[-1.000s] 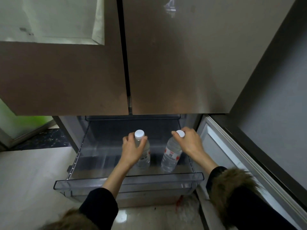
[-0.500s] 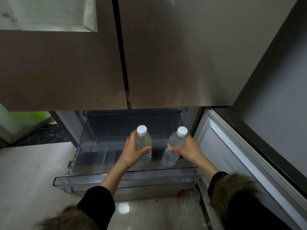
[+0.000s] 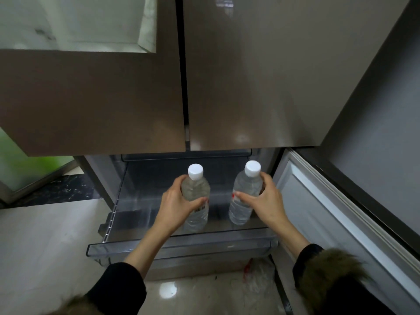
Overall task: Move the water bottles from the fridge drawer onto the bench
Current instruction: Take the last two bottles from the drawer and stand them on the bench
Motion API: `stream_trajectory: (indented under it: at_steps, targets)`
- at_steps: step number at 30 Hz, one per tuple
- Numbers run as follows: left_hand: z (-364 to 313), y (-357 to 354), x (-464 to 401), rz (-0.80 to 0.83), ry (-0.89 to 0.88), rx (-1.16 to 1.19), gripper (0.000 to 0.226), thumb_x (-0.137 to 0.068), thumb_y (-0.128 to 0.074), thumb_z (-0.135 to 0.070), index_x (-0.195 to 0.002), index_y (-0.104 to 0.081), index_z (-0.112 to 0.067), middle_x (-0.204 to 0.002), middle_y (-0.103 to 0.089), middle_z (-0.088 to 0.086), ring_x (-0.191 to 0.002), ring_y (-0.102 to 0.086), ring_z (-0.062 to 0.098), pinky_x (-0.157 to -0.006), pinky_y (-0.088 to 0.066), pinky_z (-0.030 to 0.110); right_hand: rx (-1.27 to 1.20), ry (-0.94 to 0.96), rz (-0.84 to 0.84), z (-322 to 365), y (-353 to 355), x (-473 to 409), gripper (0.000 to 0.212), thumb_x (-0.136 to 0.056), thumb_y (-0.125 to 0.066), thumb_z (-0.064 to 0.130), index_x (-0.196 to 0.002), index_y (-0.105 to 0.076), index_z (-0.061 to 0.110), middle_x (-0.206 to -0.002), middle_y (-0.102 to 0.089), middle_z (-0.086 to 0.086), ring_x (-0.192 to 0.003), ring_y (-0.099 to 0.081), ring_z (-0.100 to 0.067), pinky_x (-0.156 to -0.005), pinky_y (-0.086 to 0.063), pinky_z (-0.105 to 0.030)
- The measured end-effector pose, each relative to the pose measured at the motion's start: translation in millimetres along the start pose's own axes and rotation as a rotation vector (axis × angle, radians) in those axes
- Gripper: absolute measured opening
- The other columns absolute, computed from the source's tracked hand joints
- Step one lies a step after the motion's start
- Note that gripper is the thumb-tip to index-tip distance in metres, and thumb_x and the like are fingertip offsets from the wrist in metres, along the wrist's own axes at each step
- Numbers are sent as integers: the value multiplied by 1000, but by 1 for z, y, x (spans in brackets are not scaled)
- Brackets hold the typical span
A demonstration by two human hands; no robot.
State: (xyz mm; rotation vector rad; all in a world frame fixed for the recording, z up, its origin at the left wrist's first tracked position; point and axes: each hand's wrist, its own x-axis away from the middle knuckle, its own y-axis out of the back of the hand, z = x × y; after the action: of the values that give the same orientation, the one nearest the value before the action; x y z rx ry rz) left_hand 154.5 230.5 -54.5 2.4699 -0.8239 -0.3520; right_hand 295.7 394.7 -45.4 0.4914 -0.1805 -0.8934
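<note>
Two clear water bottles with white caps are upright over the pulled-out clear plastic fridge drawer [image 3: 181,246]. My left hand [image 3: 175,205] is wrapped around the middle of the left bottle [image 3: 196,189]. My right hand [image 3: 266,201] grips the right bottle [image 3: 246,189] around its body. Both bottles appear lifted a little above the drawer floor; the fingers hide part of each label. The bench is not in view.
Two closed brown fridge doors [image 3: 250,76] hang directly above the drawer. An open lower door [image 3: 329,223] stands to the right, beside a grey wall [image 3: 386,133]. Pale tiled floor [image 3: 45,246] spreads left and in front, with a white crumpled bag [image 3: 256,276] by the drawer.
Both hands slid from the bottle caps down to the bottle bodies, closed on them, and raised the two bottles upward within the drawer.
</note>
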Motion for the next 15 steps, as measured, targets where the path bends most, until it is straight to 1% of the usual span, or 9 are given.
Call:
stream_trajectory:
  at_steps: [3, 5, 7, 8, 10, 11, 12, 14, 15]
  targets:
    - [-21, 23, 13, -110, -45, 139, 73, -68, -79, -29, -127, -36, -26, -112, -55, -10, -102, -57, 7, -87, -46, 22, -124, 45, -47, 31, 5, 10, 80, -65, -82, 28, -132, -39, 25, -119, -51, 10, -110, -50, -10, -96, -46, -34]
    - [-34, 39, 21, -198, -81, 248, 68, -70, -78, -28, -122, -34, -29, -109, -54, -17, -98, -57, -2, -82, -45, 16, -227, 82, -58, 54, 7, 17, 76, -68, -79, 27, -132, -38, 26, -112, -48, 18, -104, -50, -4, -91, -45, -26]
    - [-46, 56, 31, -273, -111, 336, 61, -73, -74, -28, -120, -34, -31, -106, -54, -20, -96, -58, -7, -80, -47, 15, -311, 131, -38, 76, 9, 25, 69, -73, -76, 27, -131, -39, 24, -105, -48, 23, -95, -52, 2, -82, -44, -17]
    - [-51, 64, 37, -304, -121, 361, 59, -75, -71, -30, -121, -34, -31, -106, -55, -20, -95, -59, -8, -79, -49, 15, -348, 160, -16, 86, 8, 29, 65, -74, -74, 28, -130, -41, 22, -105, -51, 21, -95, -54, 2, -79, -46, -16]
    - [-57, 78, 49, -372, -121, 391, 52, -80, -65, -33, -122, -35, -30, -104, -56, -19, -90, -60, -11, -75, -50, 11, -412, 204, 50, 100, 4, 38, 59, -76, -73, 28, -128, -46, 20, -111, -60, 12, -97, -60, -2, -81, -50, -21]
    - [-57, 83, 57, -409, -104, 405, 48, -82, -61, -33, -122, -36, -28, -102, -56, -18, -87, -60, -11, -72, -51, 10, -431, 221, 92, 105, 0, 44, 55, -76, -72, 27, -125, -50, 19, -111, -63, 8, -97, -63, -4, -81, -52, -22]
    - [-56, 88, 65, -445, -75, 418, 45, -85, -59, -33, -124, -38, -25, -102, -57, -15, -86, -62, -8, -72, -52, 13, -440, 237, 139, 107, -5, 51, 50, -76, -72, 25, -122, -53, 20, -108, -66, 7, -94, -65, -4, -79, -53, -20]
    - [-47, 95, 85, -489, 8, 442, 50, -86, -56, -38, -129, -41, -18, -107, -62, -3, -89, -64, 5, -77, -54, 25, -429, 266, 249, 109, -17, 65, 39, -77, -72, 24, -113, -57, 25, -101, -68, 8, -88, -67, -2, -73, -54, -17]
    - [-41, 98, 98, -499, 56, 437, 55, -85, -57, -42, -131, -42, -17, -111, -62, 3, -91, -65, 13, -77, -55, 31, -418, 272, 306, 108, -24, 74, 35, -77, -72, 24, -109, -57, 28, -99, -69, 8, -86, -67, -2, -72, -54, -17]
